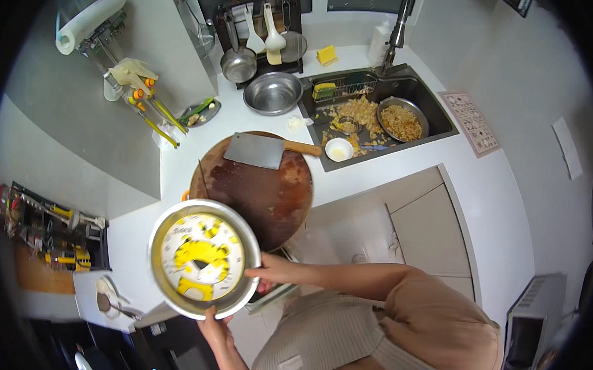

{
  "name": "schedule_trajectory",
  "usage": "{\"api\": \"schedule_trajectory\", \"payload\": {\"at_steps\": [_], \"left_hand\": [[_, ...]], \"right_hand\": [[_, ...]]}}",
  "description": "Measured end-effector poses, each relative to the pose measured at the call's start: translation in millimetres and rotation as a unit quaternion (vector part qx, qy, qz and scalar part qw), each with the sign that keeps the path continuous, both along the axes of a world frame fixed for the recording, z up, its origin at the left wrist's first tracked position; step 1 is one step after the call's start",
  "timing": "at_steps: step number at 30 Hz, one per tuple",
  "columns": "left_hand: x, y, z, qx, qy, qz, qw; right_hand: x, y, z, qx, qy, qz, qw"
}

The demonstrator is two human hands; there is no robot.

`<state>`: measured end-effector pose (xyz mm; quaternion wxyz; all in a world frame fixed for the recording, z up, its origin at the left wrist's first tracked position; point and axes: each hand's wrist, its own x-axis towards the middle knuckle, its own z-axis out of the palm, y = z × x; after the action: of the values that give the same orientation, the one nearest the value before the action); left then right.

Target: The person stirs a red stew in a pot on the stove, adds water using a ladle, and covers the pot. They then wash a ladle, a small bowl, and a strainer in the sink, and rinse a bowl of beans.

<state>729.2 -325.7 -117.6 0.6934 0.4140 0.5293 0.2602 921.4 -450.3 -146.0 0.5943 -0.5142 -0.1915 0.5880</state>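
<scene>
My left hand (214, 327) grips the near rim of a round stainless steel basin (162, 273). On the basin's right rim, my right hand (278, 270) holds on with the thumb over the edge. Inside the basin lies a white plate (236, 261) printed with a yellow cartoon tiger. The basin is held up at the left front of a round wooden chopping board (256, 198), covering part of its edge. A cleaver (256, 151) with a wooden handle rests flat across the far side of the board.
The dark sink (429, 96) holds food scraps, a metal bowl (401, 120) of scraps and a white bowl (338, 150). An empty metal basin (273, 93) stands beside it. A small dish (200, 112) with green vegetable pieces sits by the left wall. A microwave (531, 329) is at right.
</scene>
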Motion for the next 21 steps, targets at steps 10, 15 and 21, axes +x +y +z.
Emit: {"api": "schedule_trajectory", "payload": {"at_steps": [10, 15, 21], "left_hand": [[182, -238, -13, -0.083, -0.002, -0.324, 0.942], [222, -246, -3, -0.05, -0.001, -0.378, 0.925], [273, -218, -19, -0.047, -0.004, -0.413, 0.909]], "right_hand": [[151, -308, -40, -0.158, -0.013, -0.281, 0.946], [211, -447, -68, -0.306, -0.393, -0.231, 0.836], [273, -547, -109, -0.091, 0.023, -0.714, 0.694]]}}
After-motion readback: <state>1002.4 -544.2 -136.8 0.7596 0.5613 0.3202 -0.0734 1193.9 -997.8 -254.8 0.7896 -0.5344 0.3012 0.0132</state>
